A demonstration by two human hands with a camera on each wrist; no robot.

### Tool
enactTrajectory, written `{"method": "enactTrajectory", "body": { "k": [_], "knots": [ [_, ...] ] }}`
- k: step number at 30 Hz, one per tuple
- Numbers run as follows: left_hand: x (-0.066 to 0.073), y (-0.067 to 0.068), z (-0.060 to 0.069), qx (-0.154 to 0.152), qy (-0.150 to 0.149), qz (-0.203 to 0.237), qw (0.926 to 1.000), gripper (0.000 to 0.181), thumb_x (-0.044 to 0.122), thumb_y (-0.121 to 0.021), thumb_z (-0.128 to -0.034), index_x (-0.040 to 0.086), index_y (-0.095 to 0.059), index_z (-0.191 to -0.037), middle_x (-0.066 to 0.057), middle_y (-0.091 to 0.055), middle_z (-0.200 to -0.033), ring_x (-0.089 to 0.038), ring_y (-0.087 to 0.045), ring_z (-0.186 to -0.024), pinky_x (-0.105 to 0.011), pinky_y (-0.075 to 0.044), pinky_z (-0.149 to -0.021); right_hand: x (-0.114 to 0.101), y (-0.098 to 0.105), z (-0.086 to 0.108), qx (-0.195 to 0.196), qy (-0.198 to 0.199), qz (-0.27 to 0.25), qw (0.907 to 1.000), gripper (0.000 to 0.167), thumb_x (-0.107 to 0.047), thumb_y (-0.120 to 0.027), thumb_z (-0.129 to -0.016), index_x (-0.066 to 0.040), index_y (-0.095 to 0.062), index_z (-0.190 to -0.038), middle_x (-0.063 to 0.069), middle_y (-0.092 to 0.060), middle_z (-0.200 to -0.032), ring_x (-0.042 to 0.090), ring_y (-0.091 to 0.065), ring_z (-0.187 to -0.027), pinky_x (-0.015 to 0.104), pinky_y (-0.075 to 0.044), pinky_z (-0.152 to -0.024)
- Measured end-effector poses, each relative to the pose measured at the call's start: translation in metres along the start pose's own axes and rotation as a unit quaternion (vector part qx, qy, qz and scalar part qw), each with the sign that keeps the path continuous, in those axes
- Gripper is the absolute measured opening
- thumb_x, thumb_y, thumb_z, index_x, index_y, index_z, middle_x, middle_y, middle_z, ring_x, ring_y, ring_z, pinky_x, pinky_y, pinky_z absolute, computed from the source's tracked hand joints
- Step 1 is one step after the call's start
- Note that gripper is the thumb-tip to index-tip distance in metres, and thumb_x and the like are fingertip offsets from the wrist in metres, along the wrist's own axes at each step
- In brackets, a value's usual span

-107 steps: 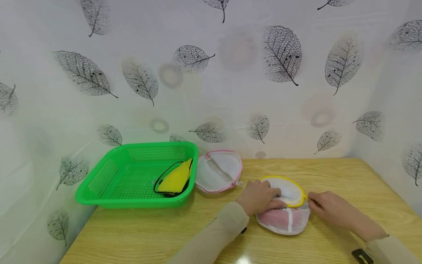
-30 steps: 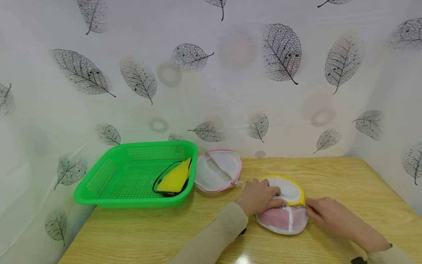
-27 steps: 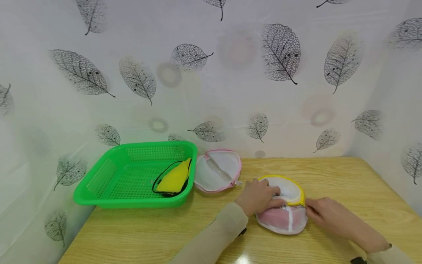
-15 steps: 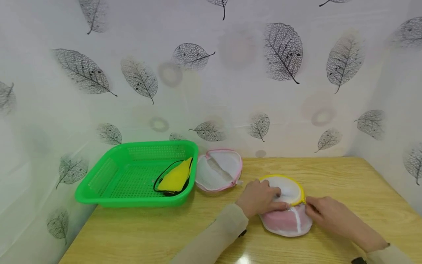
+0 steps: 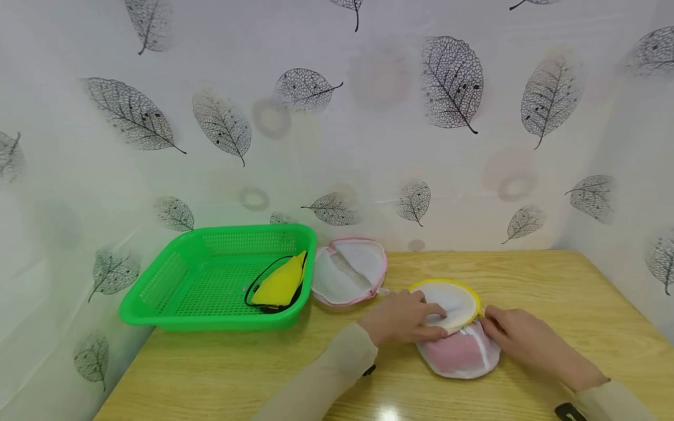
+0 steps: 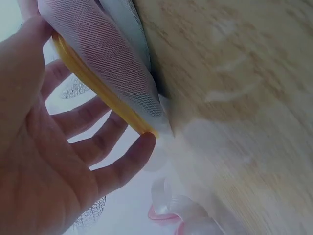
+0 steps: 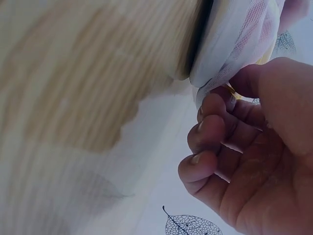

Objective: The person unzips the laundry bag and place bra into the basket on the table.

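A round white mesh laundry bag (image 5: 458, 355) with a yellow zipper (image 6: 98, 85) lies on the table, right of centre. Something pink shows through its mesh; its kind cannot be made out. My left hand (image 5: 400, 320) holds the bag's zippered rim at the left, thumb on the near mesh and fingers over the pale upper side. At the rim's right end, my right hand (image 5: 532, 339) pinches the zipper pull (image 7: 234, 92) between thumb and index finger. The other fingers curl loosely below, and the fingertips mostly cover the pull.
A green plastic basket (image 5: 158, 320) stands at the left of the wooden table (image 5: 253, 374). It holds a yellow cloth item (image 5: 281, 283) with a black cord. Beside it lies another mesh laundry bag (image 5: 347, 272) with pink trim. A leaf-patterned curtain (image 5: 368, 146) hangs behind.
My left hand has shifted left and slightly nearer, and the yellow rim has moved left with it. The bag's lower part sits slightly farther right than a second ago. My right hand stays at the pull.
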State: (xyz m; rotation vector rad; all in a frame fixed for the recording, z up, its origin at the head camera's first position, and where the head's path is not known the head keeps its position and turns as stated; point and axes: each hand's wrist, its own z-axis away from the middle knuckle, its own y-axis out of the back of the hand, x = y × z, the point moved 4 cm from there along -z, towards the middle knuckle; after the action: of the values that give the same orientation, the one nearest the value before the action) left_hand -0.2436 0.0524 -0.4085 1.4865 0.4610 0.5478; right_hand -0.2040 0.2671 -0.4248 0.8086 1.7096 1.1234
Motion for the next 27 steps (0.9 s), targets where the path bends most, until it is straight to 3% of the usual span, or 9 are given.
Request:
{"method": "enactTrajectory", "body": {
  "k": [6,12,19,27],
  "knots": [
    [0.0027,-0.0027,0.0008,0.014,0.015,-0.020,0.9996,0.050,0.066,-0.043,-0.1018,0.037,-0.062,-0.138,0.004,-0.067,-0.110,-0.011,-0.061,-0.086,-0.028,-0.051,-0.083,0.0008,0.0003,-0.0012,0.025,0.014,-0.012,0.9995,0.025,-0.012,-0.059,-0.102,-0.023,-0.050,-0.081,-0.015,-0.036,-0.061,-0.005,-0.034,-0.054,0.019,-0.033,-0.048],
    [0.0070,-0.0017,0.0000,0.037,0.018,-0.059,0.9974,0.048,0.062,-0.041,-0.1043,0.033,-0.063,-0.135,0.002,-0.068,-0.106,-0.012,-0.063,-0.081,-0.027,-0.052,-0.074,0.0000,0.0001,-0.0020,0.053,0.059,-0.004,0.9968,0.029,-0.004,-0.061,-0.098,-0.022,-0.048,-0.080,-0.018,-0.033,-0.062,-0.007,-0.031,-0.054,0.017,-0.032,-0.047],
    [0.0046,-0.0003,-0.0025,0.040,-0.011,-0.038,0.9984,0.043,0.054,-0.044,-0.1063,0.028,-0.068,-0.131,0.001,-0.071,-0.106,-0.008,-0.061,-0.079,-0.022,-0.052,-0.072,-0.0034,0.0050,-0.0006,0.078,0.091,-0.021,0.9926,0.031,0.000,-0.062,-0.094,-0.024,-0.049,-0.079,-0.021,-0.031,-0.063,-0.009,-0.030,-0.055,0.017,-0.032,-0.047],
    [0.0028,0.0006,-0.0052,0.044,-0.020,-0.027,0.9984,0.040,0.052,-0.047,-0.1060,0.028,-0.071,-0.127,0.005,-0.073,-0.106,-0.005,-0.058,-0.081,-0.018,-0.049,-0.071,-0.0059,0.0043,-0.0009,0.083,0.107,-0.020,0.9906,0.031,0.002,-0.064,-0.092,-0.023,-0.051,-0.079,-0.021,-0.033,-0.064,-0.010,-0.030,-0.056,0.016,-0.032,-0.047]
  ]
}}
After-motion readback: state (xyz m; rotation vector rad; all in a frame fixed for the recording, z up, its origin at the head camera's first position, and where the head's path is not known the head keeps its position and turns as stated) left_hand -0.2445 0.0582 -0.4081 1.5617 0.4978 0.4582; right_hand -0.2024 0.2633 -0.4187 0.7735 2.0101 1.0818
